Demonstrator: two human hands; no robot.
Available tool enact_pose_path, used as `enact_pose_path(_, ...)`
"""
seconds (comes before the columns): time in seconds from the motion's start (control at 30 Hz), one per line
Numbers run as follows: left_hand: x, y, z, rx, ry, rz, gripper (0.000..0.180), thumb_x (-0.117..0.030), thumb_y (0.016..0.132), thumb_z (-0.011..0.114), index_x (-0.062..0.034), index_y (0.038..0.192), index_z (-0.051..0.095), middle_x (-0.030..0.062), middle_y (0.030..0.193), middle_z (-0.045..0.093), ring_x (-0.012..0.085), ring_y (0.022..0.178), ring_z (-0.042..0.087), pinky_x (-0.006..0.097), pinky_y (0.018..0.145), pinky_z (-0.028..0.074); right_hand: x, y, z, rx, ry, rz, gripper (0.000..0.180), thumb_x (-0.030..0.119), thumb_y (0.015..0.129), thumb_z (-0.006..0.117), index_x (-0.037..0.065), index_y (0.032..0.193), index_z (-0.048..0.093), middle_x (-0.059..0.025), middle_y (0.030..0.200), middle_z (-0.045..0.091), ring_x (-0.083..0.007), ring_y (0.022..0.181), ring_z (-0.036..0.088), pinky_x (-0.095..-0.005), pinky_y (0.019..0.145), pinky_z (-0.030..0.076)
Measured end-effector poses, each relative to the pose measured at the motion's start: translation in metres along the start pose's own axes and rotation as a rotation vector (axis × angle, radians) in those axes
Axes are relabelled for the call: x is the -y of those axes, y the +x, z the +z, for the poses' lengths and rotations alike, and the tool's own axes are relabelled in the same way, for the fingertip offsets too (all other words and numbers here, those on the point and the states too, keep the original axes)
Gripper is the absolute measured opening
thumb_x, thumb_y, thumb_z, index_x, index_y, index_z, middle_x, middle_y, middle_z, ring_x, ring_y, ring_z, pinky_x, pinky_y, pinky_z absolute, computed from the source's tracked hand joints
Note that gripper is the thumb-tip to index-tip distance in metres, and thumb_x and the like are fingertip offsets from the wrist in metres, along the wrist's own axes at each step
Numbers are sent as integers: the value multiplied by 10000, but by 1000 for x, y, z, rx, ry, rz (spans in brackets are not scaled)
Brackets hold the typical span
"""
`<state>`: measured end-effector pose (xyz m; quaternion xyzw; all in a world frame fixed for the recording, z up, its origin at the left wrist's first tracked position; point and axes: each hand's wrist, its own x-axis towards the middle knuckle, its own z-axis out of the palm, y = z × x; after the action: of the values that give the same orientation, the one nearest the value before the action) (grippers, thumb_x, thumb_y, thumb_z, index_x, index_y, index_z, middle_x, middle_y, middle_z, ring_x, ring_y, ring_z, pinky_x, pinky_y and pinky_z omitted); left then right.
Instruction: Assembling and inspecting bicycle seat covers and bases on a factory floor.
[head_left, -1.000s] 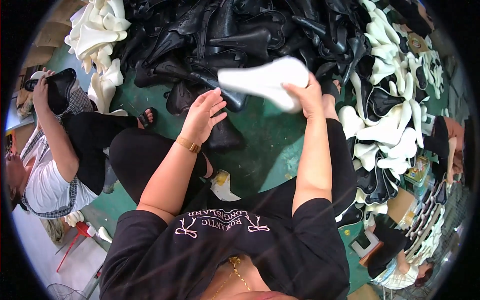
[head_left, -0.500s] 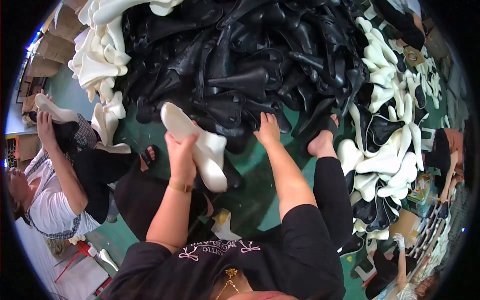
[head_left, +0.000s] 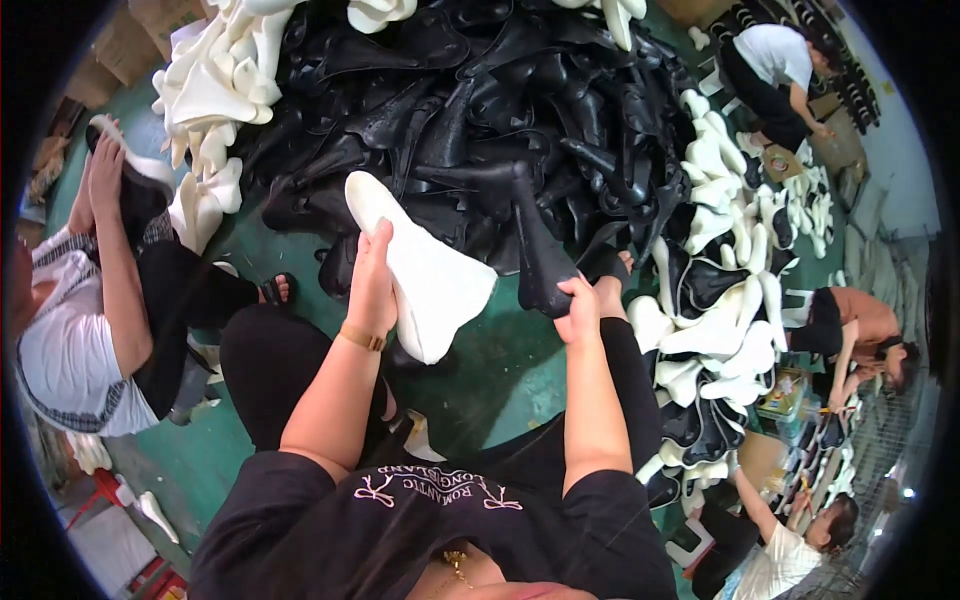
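Note:
My left hand [head_left: 372,282] grips a white saddle-shaped foam pad [head_left: 425,265] by its edge, holding it tilted above the green floor [head_left: 500,370]. My right hand [head_left: 578,305] is closed on the wide end of a black saddle-shaped shell [head_left: 535,235], whose narrow end still lies in the big heap of black shells [head_left: 470,110] in front of me. The two pieces are side by side, close but apart. A gold bracelet [head_left: 360,338] sits on my left wrist.
White pads are piled at upper left [head_left: 210,90] and along the right [head_left: 715,300], mixed with black ones. A seated person at left [head_left: 100,300] holds a black and white piece. Other people work at upper right [head_left: 780,70] and right [head_left: 860,330].
The white pad passed from my right hand to my left and moved left. My right hand reached forward to the heap and took hold of a black shell.

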<state>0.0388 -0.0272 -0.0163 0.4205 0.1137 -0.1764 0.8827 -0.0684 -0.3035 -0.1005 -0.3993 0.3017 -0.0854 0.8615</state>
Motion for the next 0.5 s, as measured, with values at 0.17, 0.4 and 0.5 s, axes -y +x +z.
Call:
enact_pose_path(0.17,10,-8,-5,43,-54,-11,563,-552,944,480,-67,1227,435,90,1080,570,220,991,565,384,922,456,42,-126,100,84,-40,-298,304,72,793,481,-50,1061,559,-121,1123,557,-223,1053,547,-318,949,418)
enact_pose_path(0.4,20,-30,9,245,-210,-52,587,-558,974,386,-101,1340,340,87,1265,505,210,1164,497,385,1007,404,2,-191,131,218,-1166,-1109,418,139,863,531,-49,1232,584,-103,730,449,-242,669,472,-331,618,408)
enact_pose_path(0.5,13,-38,15,281,-235,-70,569,-567,974,372,-117,1322,360,60,1251,513,184,1149,501,366,1007,401,-8,-196,139,234,-1241,-1125,431,103,832,557,-36,1239,586,-97,744,477,-231,659,487,-328,599,429)
